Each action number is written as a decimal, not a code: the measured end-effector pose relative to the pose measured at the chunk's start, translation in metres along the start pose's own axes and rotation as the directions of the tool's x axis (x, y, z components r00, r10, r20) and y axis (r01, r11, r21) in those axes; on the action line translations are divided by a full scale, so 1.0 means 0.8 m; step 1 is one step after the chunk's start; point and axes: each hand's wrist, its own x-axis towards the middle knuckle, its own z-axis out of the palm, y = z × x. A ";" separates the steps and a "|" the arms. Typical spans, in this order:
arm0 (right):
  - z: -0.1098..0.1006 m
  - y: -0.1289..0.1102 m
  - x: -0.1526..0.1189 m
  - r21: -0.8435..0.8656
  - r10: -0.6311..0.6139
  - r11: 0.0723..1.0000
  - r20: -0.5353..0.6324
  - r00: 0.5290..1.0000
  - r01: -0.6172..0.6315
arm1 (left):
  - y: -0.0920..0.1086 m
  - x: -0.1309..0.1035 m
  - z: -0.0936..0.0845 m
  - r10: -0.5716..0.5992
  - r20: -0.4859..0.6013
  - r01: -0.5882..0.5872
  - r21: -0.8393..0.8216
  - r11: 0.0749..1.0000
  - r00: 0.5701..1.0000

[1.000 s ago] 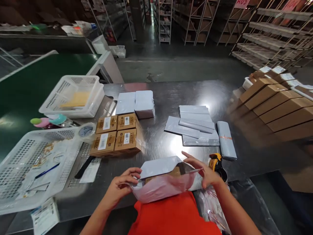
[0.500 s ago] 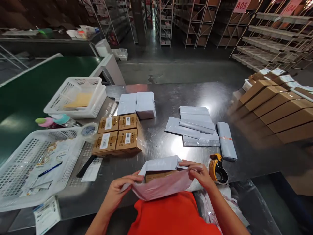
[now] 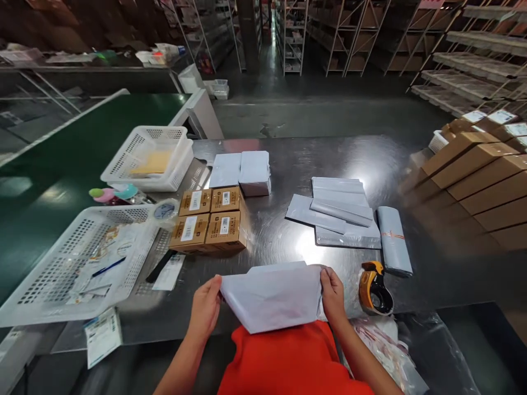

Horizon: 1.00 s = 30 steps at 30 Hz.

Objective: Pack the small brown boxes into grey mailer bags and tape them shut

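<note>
A white mailer bag (image 3: 274, 299) is stretched between my hands at the table's front edge. My left hand (image 3: 207, 307) is closed on its upper left corner, and my right hand (image 3: 332, 293) pinches the upper right corner. The bag's front hides whatever is inside. Behind it to the left stand several small brown boxes (image 3: 224, 233) with barcode labels, with white wrapped packages (image 3: 255, 173) just beyond them. Flat grey-white mailers (image 3: 346, 214) lie in a loose pile to the right, beside a banded roll of mailers (image 3: 393, 238).
An orange tape dispenser (image 3: 374, 291) sits right of my right hand. White baskets (image 3: 146, 159) and a green conveyor (image 3: 94, 126) are on the left. Larger cartons (image 3: 473, 175) line the right side. Clear plastic (image 3: 382, 345) lies at the front right.
The bag's front flap has come up, covering the opening where a brown box showed. Both hands now hold its upper corners, pulled taut. The view has shifted slightly left.
</note>
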 end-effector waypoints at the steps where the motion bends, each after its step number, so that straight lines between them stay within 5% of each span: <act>1: 0.002 0.000 0.000 0.002 0.000 1.000 0.004 1.000 0.000 | 0.001 0.001 -0.003 -0.004 0.062 0.005 -0.027 1.000 0.998; 6: 0.013 0.009 -0.007 0.047 0.069 0.997 -0.148 0.987 -0.063 | -0.002 -0.005 -0.017 0.040 0.334 -0.046 0.009 0.999 0.942; 9: 0.014 0.015 -0.010 0.084 0.103 0.993 -0.201 0.974 -0.088 | -0.008 -0.011 -0.018 0.037 0.278 -0.066 0.097 0.993 0.960; 15: 0.010 0.020 -0.011 0.051 0.063 0.997 -0.204 0.977 -0.054 | -0.019 -0.017 0.002 -0.016 0.041 0.018 -0.037 0.999 0.999; 21: 0.005 0.012 -0.009 -0.060 -0.024 0.998 -0.169 0.985 0.014 | -0.018 -0.017 0.007 0.044 0.036 -0.042 -0.060 0.997 0.998; 27: 0.006 0.007 -0.009 -0.111 -0.049 0.993 -0.190 0.981 0.028 | -0.034 -0.026 0.004 0.264 -0.081 -0.242 0.210 0.947 0.961; 30: -0.006 0.002 -0.010 -0.151 -0.224 0.968 -0.181 0.957 0.198 | -0.030 -0.036 0.001 0.417 -0.059 -0.373 0.347 0.860 0.907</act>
